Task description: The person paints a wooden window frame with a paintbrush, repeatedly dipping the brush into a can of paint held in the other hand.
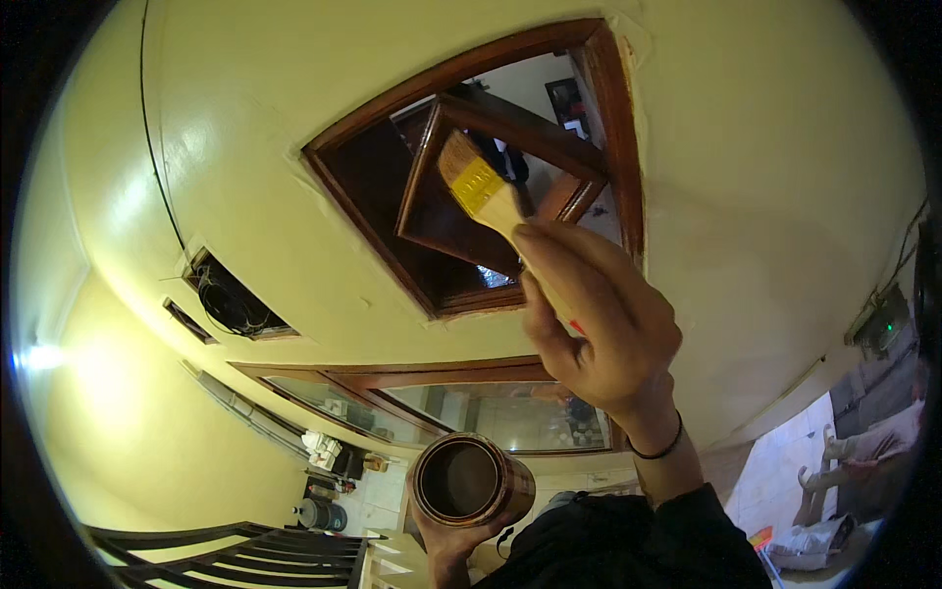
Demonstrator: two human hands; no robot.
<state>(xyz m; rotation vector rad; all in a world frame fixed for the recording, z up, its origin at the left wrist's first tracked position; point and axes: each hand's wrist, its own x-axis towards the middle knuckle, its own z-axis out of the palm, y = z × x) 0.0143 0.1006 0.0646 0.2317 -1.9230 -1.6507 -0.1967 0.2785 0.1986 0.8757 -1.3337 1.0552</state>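
In the head view, the brush (498,208) is at twelve o'clock from the middle, in front of the small sash (419,177); whether they touch, I cannot tell. Its long axis goes from five to eleven o'clock, with brown bristles (455,157) toward eleven. The handle is of pale, smooth wood. The right hand (608,314) is closed around it. At six o'clock, the left hand (446,540) is curved under the round can (518,489), which contains dark brown paint (461,481). The sash is glossy wood, four-cornered.
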